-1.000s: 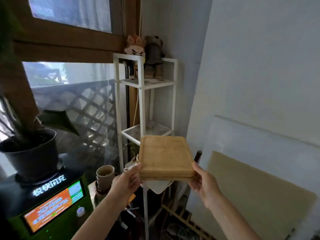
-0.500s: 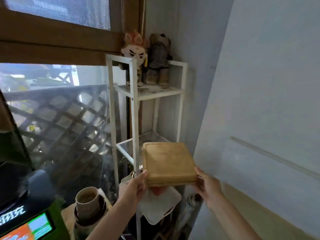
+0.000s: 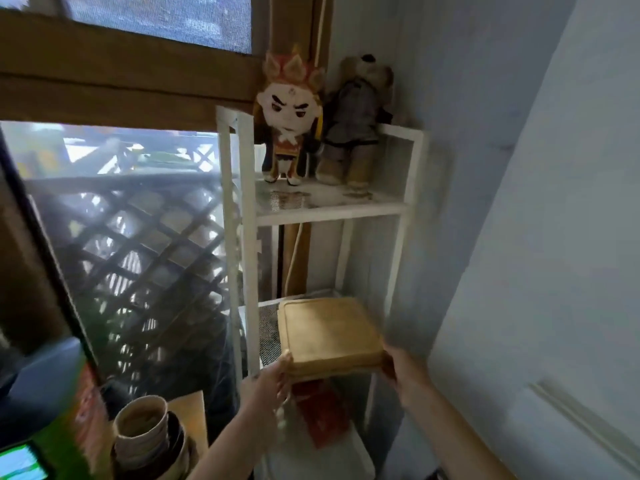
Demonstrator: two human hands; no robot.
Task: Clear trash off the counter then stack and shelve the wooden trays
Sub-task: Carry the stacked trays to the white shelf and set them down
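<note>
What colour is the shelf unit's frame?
White, seen in the head view: the shelf unit has a white frame with mesh shelves.

1. Wooden trays (image 3: pixel 329 336) in my hands: honey-tan, faint grain.
2. Shelf rack (image 3: pixel 242 209): white frame; shelves of fine white mesh.
3. Plush doll (image 3: pixel 289 123): pale face, black brows, red-and-gold headdress and robe.
4. Plush bear (image 3: pixel 356 116): brown, grey jacket.
5. Lattice fence (image 3: pixel 138 251) outside the window: dark, diamond-patterned.
6. Stacked cups (image 3: pixel 142 431): beige.
</note>
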